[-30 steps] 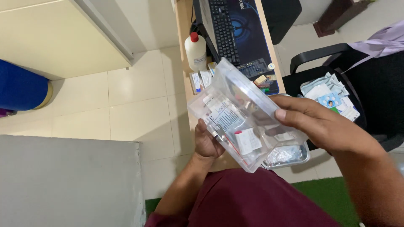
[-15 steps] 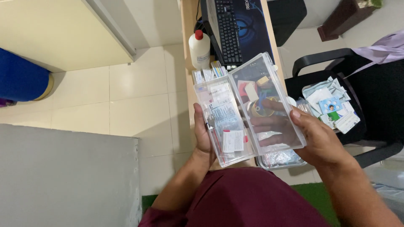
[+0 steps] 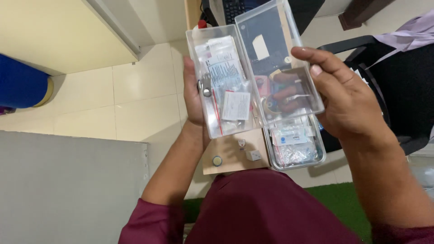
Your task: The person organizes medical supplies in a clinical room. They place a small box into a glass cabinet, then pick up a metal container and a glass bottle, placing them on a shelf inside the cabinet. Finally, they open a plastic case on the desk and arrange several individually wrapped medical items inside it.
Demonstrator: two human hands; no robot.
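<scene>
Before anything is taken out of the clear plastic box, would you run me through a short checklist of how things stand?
1. Lid open: ok. The clear lid is swung wide beside the box base.
2. Base supported: ok. The left hand grips its outer edge from beneath.
3. Lid held: ok. The right hand has fingers behind it, thumb over its rim.
4. Contents settled: ok. Paper packets lie inside the base; none hangs over the rim.
5. Base level: cannot tell from this view.
6. Landing spot below: not ok. The metal tray on the desk is already full of packets.
</scene>
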